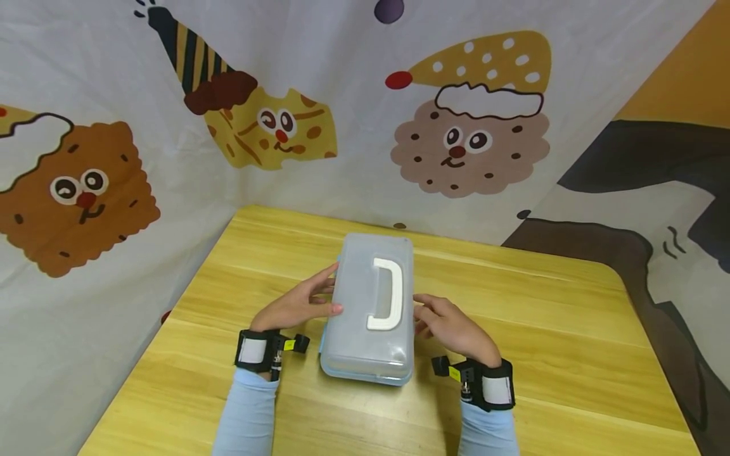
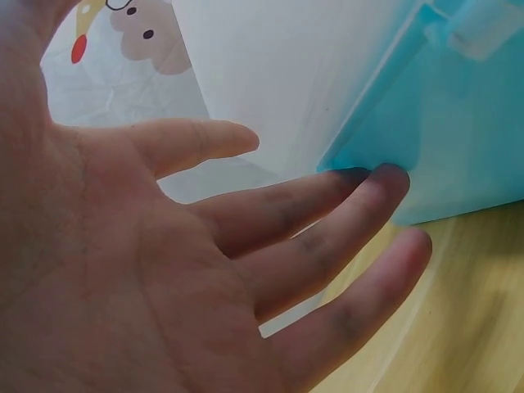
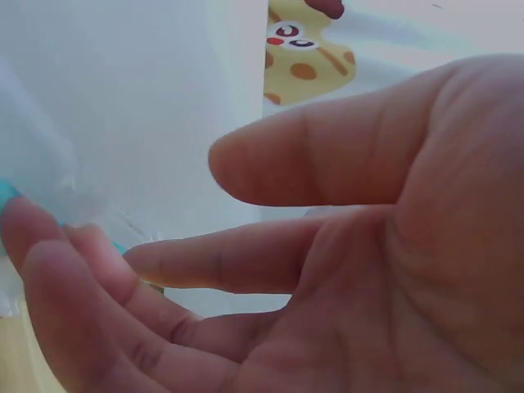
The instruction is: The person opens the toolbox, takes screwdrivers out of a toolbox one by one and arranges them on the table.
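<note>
A plastic storage box (image 1: 356,316) with a frosted lid, a white carry handle (image 1: 397,297) and a light blue base stands on the table, its lid down. My left hand (image 1: 296,304) is at its left side, thumb tip over the lid's edge. In the left wrist view the fingers (image 2: 319,254) reach out fairly straight towards the blue base (image 2: 475,131). From the right, my right hand (image 1: 453,326) meets the opposite side, fingertips right at the wall. Its fingers (image 3: 221,258) look loosely bent in the right wrist view, the thumb apart from them.
The wooden table (image 1: 542,335) carries the box near its middle. A white cloth (image 1: 353,183) printed with cartoon biscuits and cheese hangs behind and along the left. Each wrist wears a black strap (image 1: 497,384) with a small camera.
</note>
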Action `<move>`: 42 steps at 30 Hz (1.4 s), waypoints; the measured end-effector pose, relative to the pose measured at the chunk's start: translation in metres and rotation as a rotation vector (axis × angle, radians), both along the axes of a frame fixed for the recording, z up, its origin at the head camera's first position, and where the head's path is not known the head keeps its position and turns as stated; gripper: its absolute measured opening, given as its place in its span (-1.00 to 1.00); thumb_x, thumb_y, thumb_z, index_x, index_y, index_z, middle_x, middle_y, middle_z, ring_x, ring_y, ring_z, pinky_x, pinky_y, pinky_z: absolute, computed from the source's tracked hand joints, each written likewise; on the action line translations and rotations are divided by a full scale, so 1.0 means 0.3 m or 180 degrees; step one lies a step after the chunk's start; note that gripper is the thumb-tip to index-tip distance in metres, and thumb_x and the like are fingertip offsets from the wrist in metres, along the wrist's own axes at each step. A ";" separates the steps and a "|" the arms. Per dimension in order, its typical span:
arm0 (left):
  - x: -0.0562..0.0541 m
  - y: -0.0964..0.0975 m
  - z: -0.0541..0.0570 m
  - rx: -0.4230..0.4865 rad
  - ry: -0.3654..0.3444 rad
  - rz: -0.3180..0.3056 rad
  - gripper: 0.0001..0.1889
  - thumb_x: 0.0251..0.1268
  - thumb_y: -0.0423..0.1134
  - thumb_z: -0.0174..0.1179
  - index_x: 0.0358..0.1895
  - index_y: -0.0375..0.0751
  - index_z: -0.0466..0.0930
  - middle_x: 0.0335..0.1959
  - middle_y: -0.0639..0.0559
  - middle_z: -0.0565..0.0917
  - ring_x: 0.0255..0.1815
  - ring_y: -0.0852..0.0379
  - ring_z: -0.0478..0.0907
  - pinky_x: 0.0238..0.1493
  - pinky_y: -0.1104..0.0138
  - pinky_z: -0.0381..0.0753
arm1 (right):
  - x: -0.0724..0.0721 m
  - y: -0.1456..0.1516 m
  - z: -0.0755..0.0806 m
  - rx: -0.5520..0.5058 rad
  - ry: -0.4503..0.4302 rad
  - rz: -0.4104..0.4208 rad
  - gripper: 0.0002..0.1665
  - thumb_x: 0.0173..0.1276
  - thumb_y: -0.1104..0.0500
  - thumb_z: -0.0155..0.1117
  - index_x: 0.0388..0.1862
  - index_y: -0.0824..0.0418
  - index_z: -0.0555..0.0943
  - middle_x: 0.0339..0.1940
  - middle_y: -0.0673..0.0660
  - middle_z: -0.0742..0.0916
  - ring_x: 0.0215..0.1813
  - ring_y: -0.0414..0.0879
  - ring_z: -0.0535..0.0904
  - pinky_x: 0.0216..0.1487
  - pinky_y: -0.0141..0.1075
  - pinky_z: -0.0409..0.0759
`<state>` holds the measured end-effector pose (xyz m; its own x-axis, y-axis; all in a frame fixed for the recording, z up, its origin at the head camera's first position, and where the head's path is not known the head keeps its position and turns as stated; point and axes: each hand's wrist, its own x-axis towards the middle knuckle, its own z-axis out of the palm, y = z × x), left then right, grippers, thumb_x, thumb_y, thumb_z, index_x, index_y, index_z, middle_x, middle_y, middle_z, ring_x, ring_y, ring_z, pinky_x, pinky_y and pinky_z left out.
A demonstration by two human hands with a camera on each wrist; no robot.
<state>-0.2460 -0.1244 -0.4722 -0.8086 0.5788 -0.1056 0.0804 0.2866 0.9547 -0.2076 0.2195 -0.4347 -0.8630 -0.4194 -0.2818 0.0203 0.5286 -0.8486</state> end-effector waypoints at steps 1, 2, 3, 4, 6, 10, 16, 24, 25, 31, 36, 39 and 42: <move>0.000 -0.003 0.000 0.0015 -0.0004 -0.0003 0.04 0.47 -0.03 0.37 0.77 0.00 -0.19 0.68 -0.28 0.23 0.67 -0.26 0.24 0.58 -0.16 0.34 | 0.003 -0.002 0.003 0.0008 0.0013 -0.0010 -0.42 0.76 0.13 -0.12 0.58 0.42 0.34 0.26 0.36 0.71 0.00 0.02 0.75 0.05 -0.01 0.76; 0.000 -0.005 -0.001 0.0027 -0.0006 -0.0006 0.03 0.47 -0.04 0.37 0.77 0.00 -0.18 0.67 -0.28 0.25 0.67 -0.26 0.25 0.57 -0.16 0.35 | 0.006 -0.004 0.006 0.0019 0.0029 -0.0028 -0.42 0.76 0.13 -0.12 0.59 0.41 0.33 0.26 0.35 0.71 0.00 0.02 0.75 0.04 -0.02 0.76; 0.000 -0.007 -0.003 0.0042 -0.0003 -0.0013 0.03 0.47 -0.05 0.37 0.77 -0.01 -0.18 0.67 -0.28 0.26 0.66 -0.26 0.26 0.57 -0.15 0.36 | 0.008 -0.006 0.009 0.0029 0.0048 -0.0031 -0.41 0.75 0.13 -0.12 0.60 0.41 0.31 0.25 0.35 0.72 0.00 0.03 0.75 0.05 -0.02 0.76; -0.001 -0.009 -0.004 0.0056 0.0000 -0.0025 0.02 0.48 -0.06 0.36 0.77 0.00 -0.17 0.66 -0.29 0.27 0.66 -0.26 0.26 0.56 -0.15 0.37 | 0.011 -0.008 0.014 0.0048 0.0070 -0.0043 -0.40 0.75 0.13 -0.11 0.60 0.41 0.31 0.23 0.33 0.73 0.00 0.03 0.74 0.05 -0.02 0.75; -0.001 -0.017 -0.003 0.0060 0.0028 -0.0031 0.00 0.48 -0.07 0.36 0.77 0.01 -0.15 0.65 -0.28 0.29 0.64 -0.26 0.29 0.55 -0.14 0.40 | 0.017 -0.013 0.022 0.0073 0.0123 -0.0099 -0.39 0.74 0.13 -0.09 0.61 0.43 0.29 0.16 0.31 0.75 -0.02 0.07 0.74 0.05 0.00 0.75; 0.010 -0.044 0.013 0.0011 0.0131 0.0070 -0.08 0.47 -0.07 0.37 0.74 0.11 0.01 0.65 -0.16 0.33 0.61 -0.26 0.36 0.51 -0.15 0.45 | 0.032 -0.022 0.045 -0.0062 0.0309 -0.0219 -0.38 0.74 0.17 -0.09 0.61 0.47 0.25 0.02 0.28 0.76 -0.04 0.11 0.72 0.02 -0.06 0.74; 0.079 -0.086 0.095 -0.0327 0.0637 0.0374 -0.18 0.44 -0.01 0.39 0.68 0.14 0.19 0.68 -0.04 0.29 0.61 -0.24 0.35 0.48 -0.19 0.46 | 0.076 -0.060 0.091 -0.0619 0.0676 -0.0331 -0.45 0.77 0.19 -0.10 0.60 0.40 0.32 0.09 0.30 0.72 0.02 -0.02 0.70 0.04 -0.28 0.74; 0.211 -0.022 0.252 -0.0348 0.1697 0.0151 -0.27 0.44 -0.15 0.39 0.62 0.03 0.33 0.71 -0.10 0.20 0.69 -0.18 0.20 0.52 -0.27 0.34 | 0.135 -0.130 0.127 -0.1419 0.1249 -0.0073 -0.47 0.75 0.32 -0.12 0.61 0.33 0.35 0.34 0.36 0.67 0.24 -0.17 0.71 0.07 -0.32 0.71; 0.226 -0.010 0.265 -0.0382 0.1798 0.0152 -0.28 0.45 -0.13 0.39 0.61 0.06 0.34 0.72 -0.09 0.18 0.69 -0.18 0.18 0.50 -0.29 0.35 | 0.137 -0.142 0.127 -0.1527 0.1315 -0.0001 -0.46 0.74 0.35 -0.14 0.61 0.33 0.34 0.36 0.39 0.65 0.27 -0.15 0.70 0.07 -0.31 0.70; 0.286 0.010 0.304 -0.0828 0.2238 0.0545 -0.24 0.28 0.07 0.50 0.55 0.10 0.46 0.73 -0.07 0.14 0.71 -0.18 0.11 0.42 -0.32 0.43 | 0.135 -0.232 0.111 -0.1952 0.1350 0.0444 -0.36 0.67 0.48 -0.18 0.67 0.29 0.23 0.59 0.35 0.47 0.47 -0.03 0.57 0.09 -0.20 0.69; 0.302 -0.029 0.310 -0.0877 0.2224 0.0689 -0.19 0.18 0.02 0.58 0.53 0.05 0.49 0.74 -0.08 0.12 0.72 -0.18 0.05 0.45 -0.33 0.38 | 0.141 -0.266 0.116 -0.2038 0.1252 0.0684 -0.34 0.66 0.48 -0.15 0.68 0.25 0.21 0.67 0.33 0.34 0.54 0.04 0.49 0.19 -0.19 0.69; 0.303 -0.074 0.306 -0.0829 0.2164 0.0691 -0.19 0.21 -0.07 0.56 0.55 0.04 0.45 0.74 -0.09 0.11 0.72 -0.20 0.04 0.45 -0.34 0.35 | 0.139 -0.236 0.129 -0.2074 0.1307 0.0533 -0.37 0.66 0.48 -0.15 0.65 0.29 0.25 0.61 0.32 0.42 0.49 0.08 0.54 0.17 -0.17 0.71; 0.305 -0.136 0.299 -0.0816 0.2155 0.0728 -0.22 0.24 -0.17 0.52 0.55 0.04 0.44 0.73 -0.08 0.14 0.72 -0.22 0.05 0.44 -0.37 0.30 | 0.127 -0.184 0.133 -0.1992 0.1418 0.0257 -0.42 0.67 0.47 -0.16 0.61 0.34 0.29 0.53 0.27 0.52 0.40 0.04 0.61 0.10 -0.19 0.72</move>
